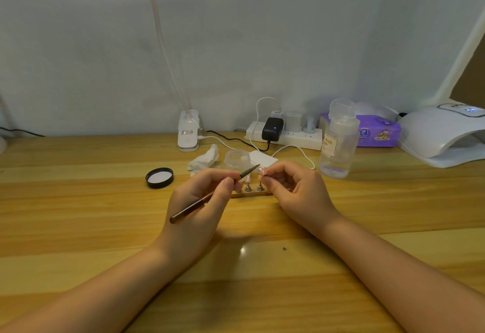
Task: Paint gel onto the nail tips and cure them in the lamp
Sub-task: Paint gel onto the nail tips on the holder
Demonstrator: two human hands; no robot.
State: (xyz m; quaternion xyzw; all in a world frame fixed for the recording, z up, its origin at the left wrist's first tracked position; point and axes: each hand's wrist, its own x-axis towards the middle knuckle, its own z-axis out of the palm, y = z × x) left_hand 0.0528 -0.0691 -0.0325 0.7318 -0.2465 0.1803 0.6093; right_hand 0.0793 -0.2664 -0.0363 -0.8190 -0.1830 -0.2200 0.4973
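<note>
Our left hand (210, 191) pinches a slim dark-handled gel brush (210, 200) like a pen for control; our right hand (286, 185) pinches a small pink nail tip (261, 171) at the bristles, steadying it; beyond, far right, waits the white domed curing lamp (443, 135)

Against your back wall: clip-on desk lamp base (188, 133), white power strip (284, 135) with a black adapter (273, 129) plugged in, purple wipes pack (378, 131). Nearer you, crumpled tissue (204, 160) and black lid (159, 177) on the wooden desk (78, 201).
</note>
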